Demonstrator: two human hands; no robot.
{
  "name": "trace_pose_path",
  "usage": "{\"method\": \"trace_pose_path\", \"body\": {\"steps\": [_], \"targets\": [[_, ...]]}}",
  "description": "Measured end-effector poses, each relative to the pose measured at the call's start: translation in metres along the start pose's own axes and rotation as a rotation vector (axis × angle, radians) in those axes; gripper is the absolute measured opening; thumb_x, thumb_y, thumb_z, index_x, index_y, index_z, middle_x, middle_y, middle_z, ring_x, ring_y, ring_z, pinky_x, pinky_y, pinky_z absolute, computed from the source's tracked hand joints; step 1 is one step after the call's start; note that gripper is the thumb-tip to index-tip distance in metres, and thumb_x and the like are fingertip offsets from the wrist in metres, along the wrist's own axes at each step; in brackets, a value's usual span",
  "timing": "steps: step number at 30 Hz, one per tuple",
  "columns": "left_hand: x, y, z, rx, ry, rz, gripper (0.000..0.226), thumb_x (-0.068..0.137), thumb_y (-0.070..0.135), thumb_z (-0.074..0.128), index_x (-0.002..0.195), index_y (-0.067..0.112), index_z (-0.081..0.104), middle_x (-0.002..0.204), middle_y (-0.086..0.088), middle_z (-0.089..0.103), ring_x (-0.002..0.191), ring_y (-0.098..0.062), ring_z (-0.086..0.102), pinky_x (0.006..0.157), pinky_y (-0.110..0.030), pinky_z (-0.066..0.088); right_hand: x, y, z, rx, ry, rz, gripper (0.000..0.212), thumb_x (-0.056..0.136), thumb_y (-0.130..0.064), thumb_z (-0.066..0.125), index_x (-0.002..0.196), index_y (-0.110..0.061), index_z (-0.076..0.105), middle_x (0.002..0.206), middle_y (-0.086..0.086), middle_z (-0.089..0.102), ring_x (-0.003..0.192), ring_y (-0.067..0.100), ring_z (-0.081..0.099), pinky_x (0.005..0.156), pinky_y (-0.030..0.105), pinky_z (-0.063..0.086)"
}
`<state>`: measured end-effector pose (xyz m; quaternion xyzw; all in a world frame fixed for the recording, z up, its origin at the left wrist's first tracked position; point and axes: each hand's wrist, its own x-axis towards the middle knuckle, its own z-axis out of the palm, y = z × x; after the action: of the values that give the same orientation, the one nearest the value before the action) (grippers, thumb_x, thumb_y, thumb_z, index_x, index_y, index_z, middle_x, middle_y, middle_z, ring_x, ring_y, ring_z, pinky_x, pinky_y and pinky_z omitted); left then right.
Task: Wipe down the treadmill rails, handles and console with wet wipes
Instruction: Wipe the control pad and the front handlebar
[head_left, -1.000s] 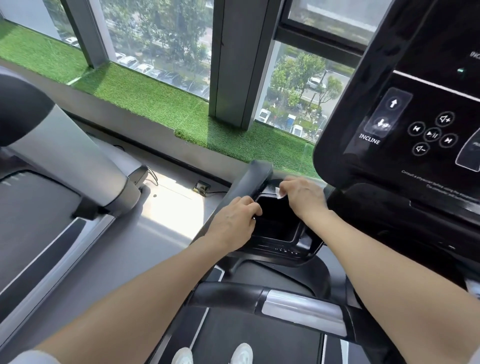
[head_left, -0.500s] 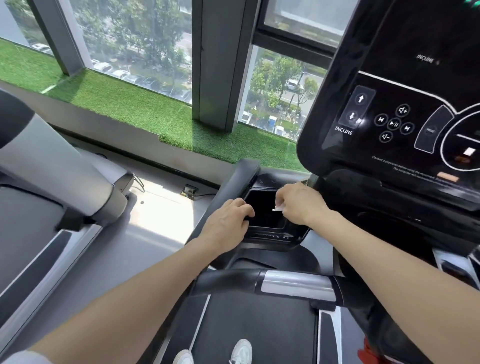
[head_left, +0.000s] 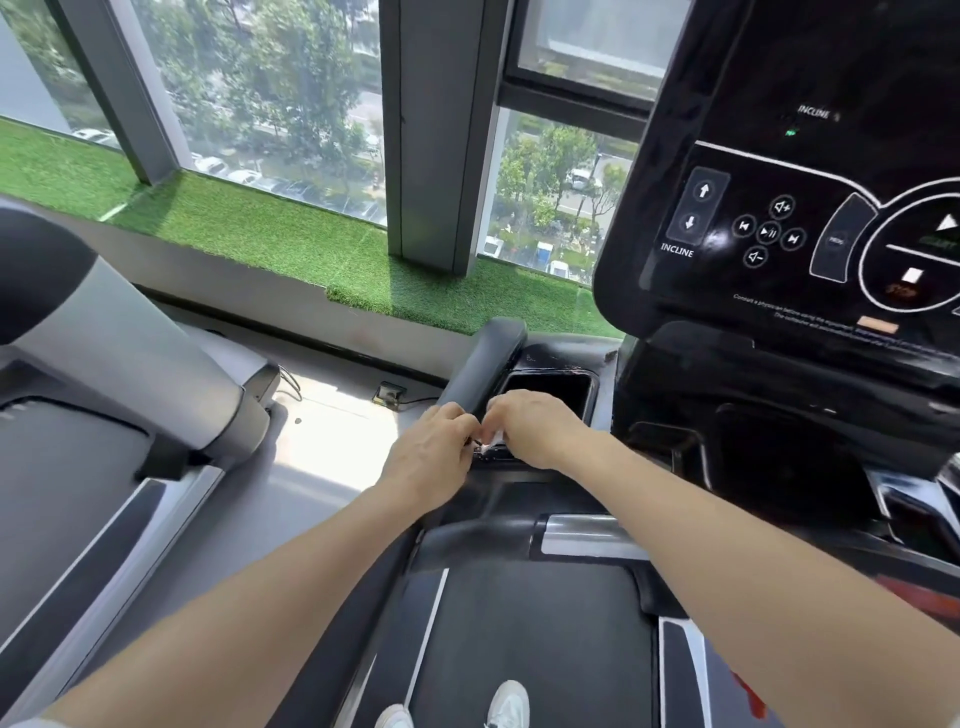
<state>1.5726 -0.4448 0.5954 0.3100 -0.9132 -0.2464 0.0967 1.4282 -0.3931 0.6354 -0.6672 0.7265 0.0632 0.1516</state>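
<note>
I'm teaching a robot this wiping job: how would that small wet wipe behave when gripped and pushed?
Probably floppy: the wipe shows only as a crumpled white scrap between the left hand and right hand. Likely very light, since fingertips alone pinch it. It may bunch up when pushed along the tray edge.

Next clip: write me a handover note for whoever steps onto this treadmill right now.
Left hand and right hand: together at the near edge of the side tray, fingers curled, pinching a small white wet wipe between them.
Console: no hand on it.
Front handle: no hand on it.
Done: cannot tell which surfaces are clean.
Left: likely the rails, handles and console.
</note>
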Motion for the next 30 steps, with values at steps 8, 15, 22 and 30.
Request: {"method": "trace_pose_path", "body": {"steps": [8, 15, 22, 30], "targets": [[-0.002, -0.002, 0.000, 0.050, -0.003, -0.033, 0.028, 0.095, 0.016, 0.046, 0.120, 0.019, 0.058, 0.123, 0.003, 0.050, 0.117, -0.018, 0.042, 0.090, -0.032, 0.042, -0.005, -0.003, 0.009, -0.001, 0.073, 0.023, 0.043, 0.088, 0.000, 0.049, 0.113, -0.030, 0.067, 0.118, -0.006, 0.062, 0.113, 0.019, 0.055, 0.091, 0.030, 0.045], [-0.007, -0.007, 0.002, 0.059, 0.007, -0.054, 0.025, 0.095, 0.018, 0.045, 0.113, 0.019, 0.062, 0.117, 0.002, 0.052, 0.113, -0.018, 0.045, 0.086, -0.033, 0.044, -0.002, -0.015, 0.018, -0.066, -0.067, -0.003, 0.047, 0.089, -0.003, 0.050, 0.123, -0.034, 0.060, 0.122, -0.004, 0.057, 0.111, 0.022, 0.056, 0.091, 0.034, 0.047], [-0.002, 0.011, 0.007, 0.036, -0.009, 0.014, 0.026, 0.096, 0.015, 0.044, 0.115, 0.018, 0.061, 0.120, 0.002, 0.052, 0.116, -0.020, 0.045, 0.089, -0.036, 0.043, -0.041, 0.024, 0.003, -0.118, -0.045, 0.104, 0.046, 0.089, -0.001, 0.046, 0.121, -0.031, 0.060, 0.124, -0.002, 0.057, 0.112, 0.025, 0.054, 0.090, 0.035, 0.044], [0.004, 0.050, 0.017, 0.042, 0.015, 0.036, 0.025, 0.096, 0.016, 0.046, 0.115, 0.019, 0.061, 0.121, 0.003, 0.052, 0.117, -0.018, 0.043, 0.088, -0.035, 0.043, -0.082, 0.052, -0.015, -0.112, -0.014, 0.144, 0.038, 0.089, -0.002, 0.047, 0.109, -0.028, 0.067, 0.117, -0.002, 0.061, 0.106, 0.021, 0.058, 0.091, 0.035, 0.047]]}}
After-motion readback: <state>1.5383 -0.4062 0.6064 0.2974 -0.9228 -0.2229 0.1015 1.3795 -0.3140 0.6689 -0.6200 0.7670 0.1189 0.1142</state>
